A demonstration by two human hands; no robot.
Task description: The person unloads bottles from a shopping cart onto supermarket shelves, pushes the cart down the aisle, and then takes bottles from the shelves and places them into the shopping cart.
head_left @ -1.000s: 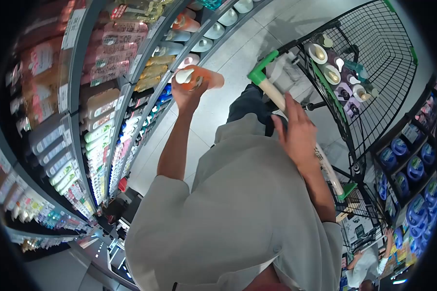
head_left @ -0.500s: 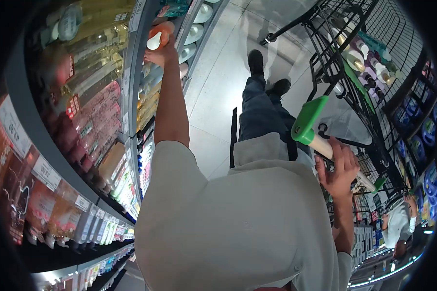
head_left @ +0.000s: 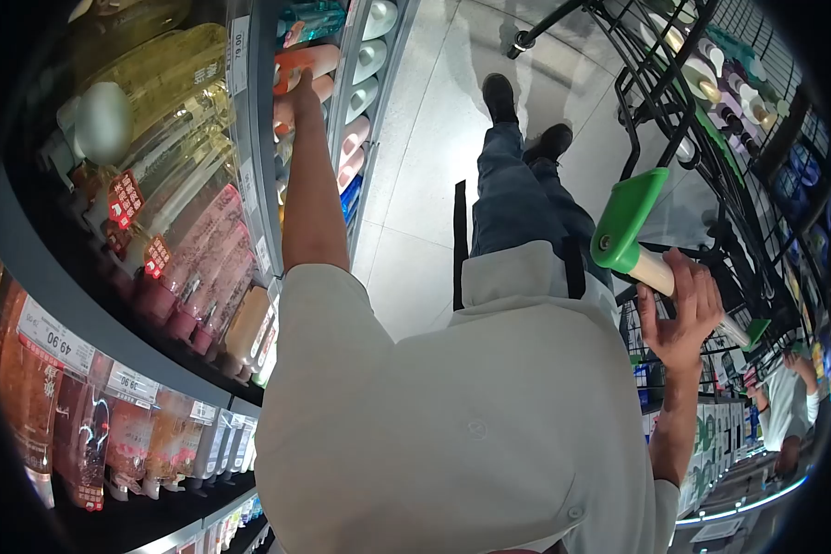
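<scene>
My left hand (head_left: 295, 100) reaches into the shelf on the left and is closed on an orange bottle (head_left: 297, 63). The bottle lies level with the shelf row, beside other pale and orange bottles; my fingers partly hide behind it. On the right, my right hand (head_left: 681, 309) is wrapped round the light-coloured handle (head_left: 654, 273) of a shopping cart (head_left: 681, 138), next to its green end piece (head_left: 630, 220). Several bottles with pumps (head_left: 731, 92) lie in the cart basket.
Yellow bottles (head_left: 171, 74) and pink bottles (head_left: 208, 249) fill the near shelf. Price tags (head_left: 55, 337) line the shelf edge below. My shoes (head_left: 500, 98) stand on the tiled floor (head_left: 415, 185). Another person (head_left: 785, 406) is at the far right.
The orange bottle has turned, its white top no longer facing me, and now lies along the shelf row. My right hand stays on the cart handle while the view has shifted.
</scene>
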